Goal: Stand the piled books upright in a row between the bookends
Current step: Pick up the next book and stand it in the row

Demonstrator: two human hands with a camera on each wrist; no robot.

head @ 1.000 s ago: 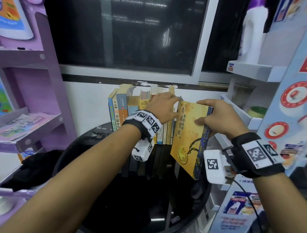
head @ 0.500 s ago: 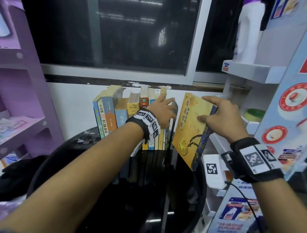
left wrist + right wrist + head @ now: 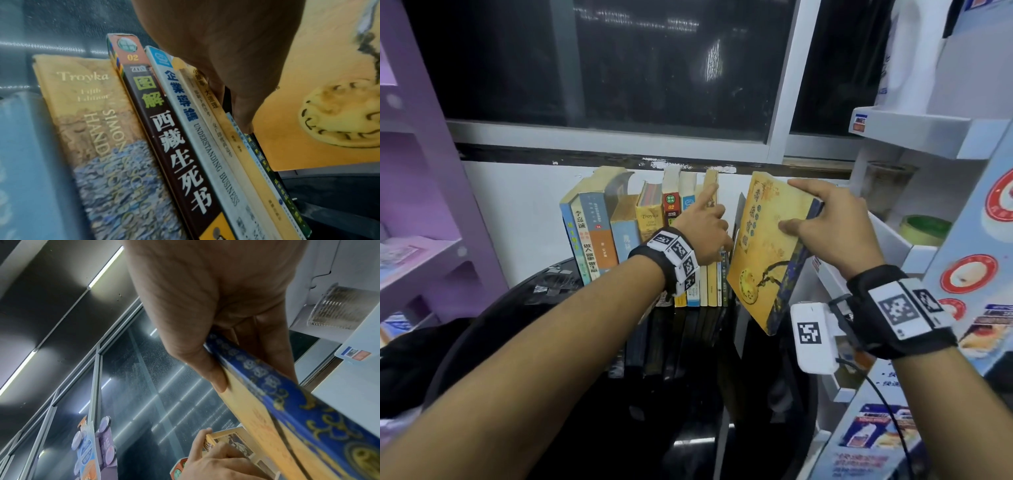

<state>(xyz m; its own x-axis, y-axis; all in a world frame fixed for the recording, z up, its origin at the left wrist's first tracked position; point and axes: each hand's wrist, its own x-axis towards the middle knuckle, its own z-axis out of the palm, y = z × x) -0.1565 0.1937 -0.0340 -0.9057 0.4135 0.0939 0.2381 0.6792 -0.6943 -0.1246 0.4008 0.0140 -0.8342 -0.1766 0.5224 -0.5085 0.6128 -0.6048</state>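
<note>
A row of books (image 3: 654,240) stands upright on a glossy black worktop (image 3: 544,308) below a dark window (image 3: 602,61). The right hand (image 3: 832,226) grips a yellow book (image 3: 763,253) with a blue spine, thumb on the cover, holding it tilted just right of the row. The left hand (image 3: 703,229) rests against the row's right end, forefinger extended along a book, thumb beside the dark bookend (image 3: 738,212).

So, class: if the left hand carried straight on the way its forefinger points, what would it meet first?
The left hand already touches the row of books; its forefinger points up and back over their tops, so the white wall under the window probably comes next, though depth is unclear.
</note>
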